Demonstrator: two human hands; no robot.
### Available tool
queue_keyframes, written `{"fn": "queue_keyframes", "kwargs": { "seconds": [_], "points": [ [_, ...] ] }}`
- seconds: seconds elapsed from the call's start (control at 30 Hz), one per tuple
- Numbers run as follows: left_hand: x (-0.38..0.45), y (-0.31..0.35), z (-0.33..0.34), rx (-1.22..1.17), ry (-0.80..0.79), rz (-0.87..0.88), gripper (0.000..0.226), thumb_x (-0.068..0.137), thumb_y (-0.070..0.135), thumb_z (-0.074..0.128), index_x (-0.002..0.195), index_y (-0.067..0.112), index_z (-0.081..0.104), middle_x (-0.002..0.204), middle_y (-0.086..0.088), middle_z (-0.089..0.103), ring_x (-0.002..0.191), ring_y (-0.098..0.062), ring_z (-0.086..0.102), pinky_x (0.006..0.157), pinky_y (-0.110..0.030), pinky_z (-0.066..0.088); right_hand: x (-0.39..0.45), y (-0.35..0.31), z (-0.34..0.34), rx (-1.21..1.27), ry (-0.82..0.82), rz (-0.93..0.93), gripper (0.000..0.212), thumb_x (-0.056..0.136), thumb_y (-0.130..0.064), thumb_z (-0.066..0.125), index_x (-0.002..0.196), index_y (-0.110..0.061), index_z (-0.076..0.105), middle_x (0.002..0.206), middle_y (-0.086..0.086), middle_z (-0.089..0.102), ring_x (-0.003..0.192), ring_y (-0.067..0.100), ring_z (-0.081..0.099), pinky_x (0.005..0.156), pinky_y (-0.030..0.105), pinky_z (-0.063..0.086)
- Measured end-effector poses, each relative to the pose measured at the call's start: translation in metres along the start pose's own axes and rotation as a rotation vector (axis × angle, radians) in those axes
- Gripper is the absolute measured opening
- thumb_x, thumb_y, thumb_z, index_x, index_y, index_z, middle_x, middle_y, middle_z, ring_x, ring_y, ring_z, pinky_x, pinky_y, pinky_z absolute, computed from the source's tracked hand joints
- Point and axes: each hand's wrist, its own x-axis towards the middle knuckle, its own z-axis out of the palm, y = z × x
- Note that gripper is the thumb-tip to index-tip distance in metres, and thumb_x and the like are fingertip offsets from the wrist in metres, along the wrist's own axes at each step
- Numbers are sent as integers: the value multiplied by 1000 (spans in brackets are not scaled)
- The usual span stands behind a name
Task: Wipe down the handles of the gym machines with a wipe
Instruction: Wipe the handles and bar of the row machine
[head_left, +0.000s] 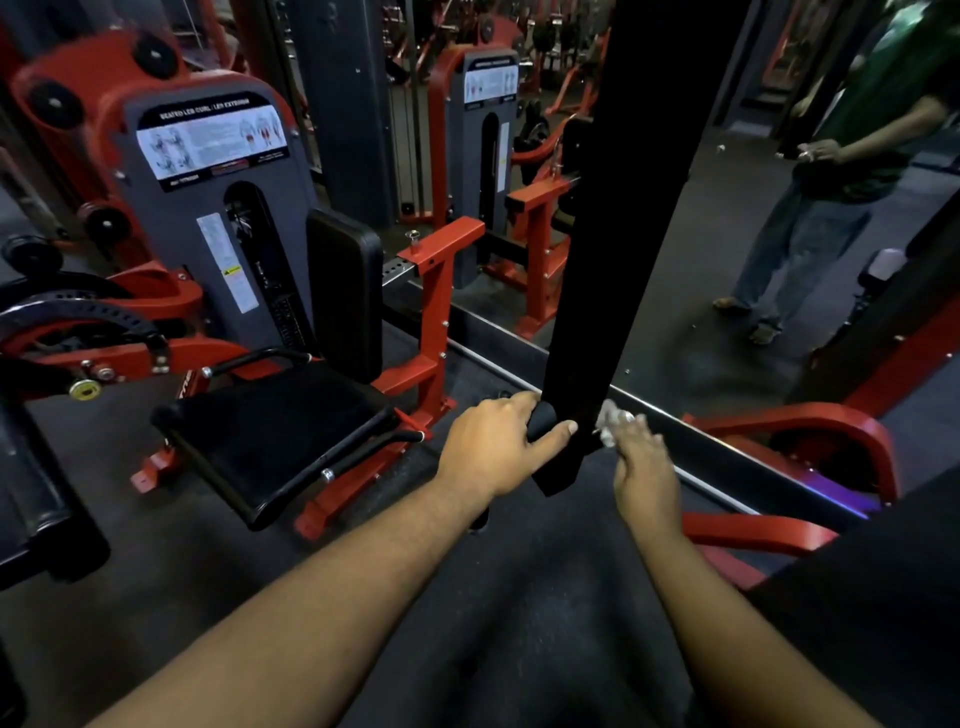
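Gripping a dark rounded handle (540, 415), the left hand (493, 447) is closing its fingers over the top while the thumb is pressing along the near side, so the hold is firmly clamped on that grip. Just to the right, on the other side of a tall black upright (618, 234), the right hand (644, 467) is pinching a small crumpled white wipe (613, 421) at its fingertips, closed on it and pressing it toward the upright's edge at about handle height. Whether the wipe is actually touching the handle's far end is hidden by the upright.

By the look of it, the wiping of this handle is in hand, with the left hand steadying. The next move probably calls for the left hand letting go so the wipe can pass over the part it is covering.

Both forearms are reaching forward and down, nearly straight, the left wrist turned palm-down, the right wrist angled inward. Further out, a red leg machine (208, 208) with a black seat (275, 421) is standing to the left, and a mirror (779, 260) is running behind.
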Motion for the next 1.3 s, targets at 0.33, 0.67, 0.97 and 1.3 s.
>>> {"fn": "queue_keyframes", "kwargs": {
  "seconds": [0.33,0.67,0.97,1.3],
  "points": [
    [-3,2,-1,-23,9,-3,60,89,78,43,115,29,67,90,5,73,85,-22,71,69,-41,57,-49,-70,10,533,322,357,41,96,5,52,131,-11,67,126,-4,65,110,11,62,90,2,39],
    [-6,4,2,-38,-1,-16,61,88,80,43,115,30,68,85,4,73,81,-22,71,68,-41,58,-13,-90,10,1410,392,1021,28,102,1,45,115,-11,68,87,-2,71,78,9,68,68,18,53],
    [-3,-3,6,-40,9,20,63,89,80,40,114,29,66,88,4,73,82,-22,71,67,-41,57,18,-60,-5,1307,377,1014,27,103,-5,50,124,-5,67,106,9,69,82,15,66,75,28,56],
    [2,-23,-4,-524,-246,-65,67,90,58,30,148,35,54,140,-1,65,131,-17,58,110,-38,44,-53,-117,-39,755,561,415,30,99,-4,54,122,-15,70,123,8,72,114,18,67,98,39,55]
  ]
}}
